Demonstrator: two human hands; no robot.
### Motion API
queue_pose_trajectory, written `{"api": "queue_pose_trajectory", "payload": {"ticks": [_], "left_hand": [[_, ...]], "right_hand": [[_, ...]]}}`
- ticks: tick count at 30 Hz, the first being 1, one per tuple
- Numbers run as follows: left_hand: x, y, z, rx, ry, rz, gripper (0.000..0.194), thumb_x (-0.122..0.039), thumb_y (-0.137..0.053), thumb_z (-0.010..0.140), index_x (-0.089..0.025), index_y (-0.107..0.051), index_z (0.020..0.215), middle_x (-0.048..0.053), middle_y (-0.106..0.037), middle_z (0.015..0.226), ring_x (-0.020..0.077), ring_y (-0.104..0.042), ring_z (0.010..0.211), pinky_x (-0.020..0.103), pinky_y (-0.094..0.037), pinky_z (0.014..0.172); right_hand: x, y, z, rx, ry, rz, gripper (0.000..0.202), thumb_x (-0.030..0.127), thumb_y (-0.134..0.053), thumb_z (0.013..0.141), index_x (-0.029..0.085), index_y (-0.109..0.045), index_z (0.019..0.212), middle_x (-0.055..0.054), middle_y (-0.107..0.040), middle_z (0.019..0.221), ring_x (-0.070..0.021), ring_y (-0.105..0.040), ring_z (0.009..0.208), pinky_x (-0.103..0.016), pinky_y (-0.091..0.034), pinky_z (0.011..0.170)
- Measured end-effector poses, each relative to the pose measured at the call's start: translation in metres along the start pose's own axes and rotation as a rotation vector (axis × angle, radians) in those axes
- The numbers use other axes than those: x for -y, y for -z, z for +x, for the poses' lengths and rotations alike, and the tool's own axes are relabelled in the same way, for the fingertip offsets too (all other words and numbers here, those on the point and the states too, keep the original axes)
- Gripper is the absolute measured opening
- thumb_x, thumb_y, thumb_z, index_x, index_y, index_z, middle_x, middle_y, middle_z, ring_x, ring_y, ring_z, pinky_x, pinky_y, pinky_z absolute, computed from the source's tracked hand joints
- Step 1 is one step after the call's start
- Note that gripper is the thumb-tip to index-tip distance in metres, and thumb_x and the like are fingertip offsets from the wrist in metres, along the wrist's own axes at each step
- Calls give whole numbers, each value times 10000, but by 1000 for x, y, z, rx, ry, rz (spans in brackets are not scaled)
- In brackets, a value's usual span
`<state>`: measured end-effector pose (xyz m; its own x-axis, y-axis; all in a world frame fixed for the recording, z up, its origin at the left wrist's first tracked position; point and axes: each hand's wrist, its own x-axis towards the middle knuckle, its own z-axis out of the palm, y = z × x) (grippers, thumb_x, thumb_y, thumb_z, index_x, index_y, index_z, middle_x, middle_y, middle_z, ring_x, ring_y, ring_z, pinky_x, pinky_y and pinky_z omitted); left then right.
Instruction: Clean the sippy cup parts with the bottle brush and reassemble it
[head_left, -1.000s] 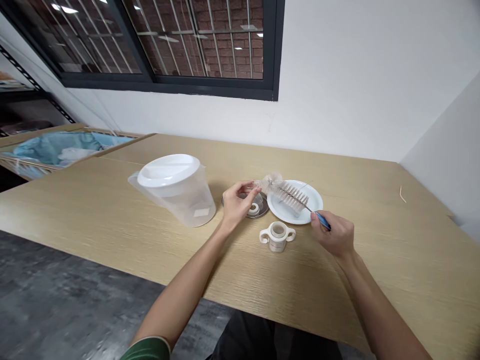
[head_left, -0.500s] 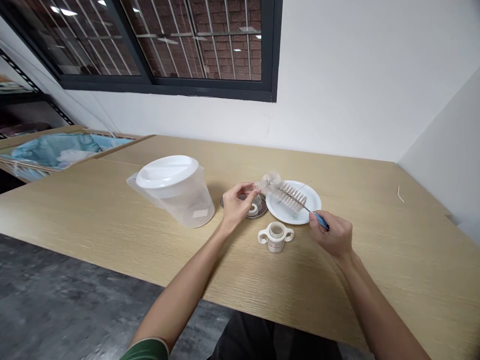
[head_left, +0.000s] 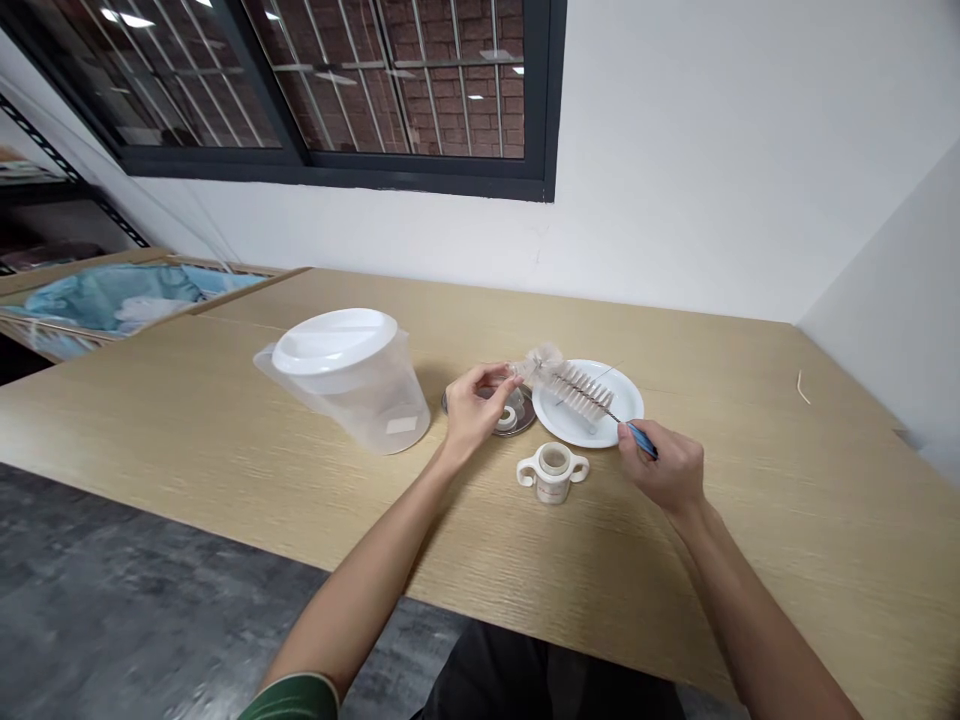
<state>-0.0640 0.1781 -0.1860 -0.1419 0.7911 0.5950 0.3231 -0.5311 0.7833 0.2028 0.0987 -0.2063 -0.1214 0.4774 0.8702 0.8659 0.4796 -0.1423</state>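
Note:
My right hand (head_left: pixel 666 468) is closed round the blue handle of a bristle brush (head_left: pixel 581 390). The brush points up and left, over a white plate (head_left: pixel 634 402). My left hand (head_left: pixel 476 405) pinches a small clear piece (head_left: pixel 517 371) at the brush's far tip; its exact shape is hard to make out. Below that hand, a round metal dish (head_left: pixel 525 420) holds a white ring (head_left: pixel 507 419) and a clear part. A white two-handled bottle (head_left: pixel 553 475) stands upright between my hands, nearer to me.
A clear pitcher with a white lid (head_left: pixel 337 343) stands left of my left hand. A blue-lined basket (head_left: pixel 112 295) is at the far left. One thin pale strip (head_left: pixel 802 387) lies on the table (head_left: pixel 750 450) at right. Wall and window rise behind.

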Motion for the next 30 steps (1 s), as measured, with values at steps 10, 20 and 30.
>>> {"api": "queue_pose_trajectory", "payload": {"ticks": [10, 20, 30], "left_hand": [[-4, -1, 0, -12, -7, -14, 306, -417, -757, 763, -173, -725, 945, 66, -740, 886, 174, -689, 708, 291, -573, 679], [-7, -7, -4, 14, -14, 19, 334, -422, -768, 754, -163, -725, 961, 66, -739, 887, 173, -687, 717, 291, -567, 709], [-3, -5, -3, 6, -70, -37, 227, -349, -773, 762, -160, -723, 877, 59, -744, 887, 159, -691, 707, 272, -560, 686]], "right_hand": [[-1, -1, -1, 15, 2, -14, 168, 243, -610, 895, 160, -669, 762, 34, -566, 529, -69, -490, 454, -224, -311, 478], [0, 3, 3, 25, -10, 6, 183, 243, -610, 896, 154, -651, 742, 47, -497, 495, -64, -450, 437, -210, -315, 467], [3, 5, 5, 28, -60, 58, 209, 257, -589, 904, 153, -666, 740, 54, -478, 489, -55, -430, 433, -192, -317, 473]]}}
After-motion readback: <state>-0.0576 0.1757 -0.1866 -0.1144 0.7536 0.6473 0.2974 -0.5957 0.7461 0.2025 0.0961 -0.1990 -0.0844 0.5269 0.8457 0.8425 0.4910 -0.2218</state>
